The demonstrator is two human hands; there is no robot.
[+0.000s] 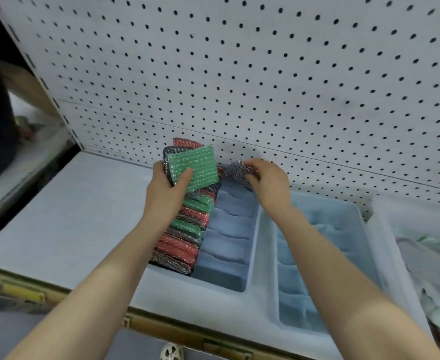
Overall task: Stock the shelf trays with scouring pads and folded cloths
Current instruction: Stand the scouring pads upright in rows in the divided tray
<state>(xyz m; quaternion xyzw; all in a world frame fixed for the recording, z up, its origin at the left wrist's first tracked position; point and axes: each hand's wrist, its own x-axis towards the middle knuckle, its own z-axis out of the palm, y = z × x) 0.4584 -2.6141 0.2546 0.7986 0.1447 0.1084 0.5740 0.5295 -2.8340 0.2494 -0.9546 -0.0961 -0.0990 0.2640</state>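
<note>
Two trays (259, 258), scouring pads (187, 229), blue cloths (229, 237)

Pads (185, 229) green, red, silver-grey glitter; cloths (229, 237) blue; pegboard (265, 74) white, black-dotted.

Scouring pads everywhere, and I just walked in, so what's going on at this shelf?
A person is stocking a tray on the shelf. The left hand holds a small stack of pads with a green scouring pad on top, above the row of scouring pads already in the tray. The right hand pinches a silver pad at the back. Folded blue cloths fill the next compartment.
</note>
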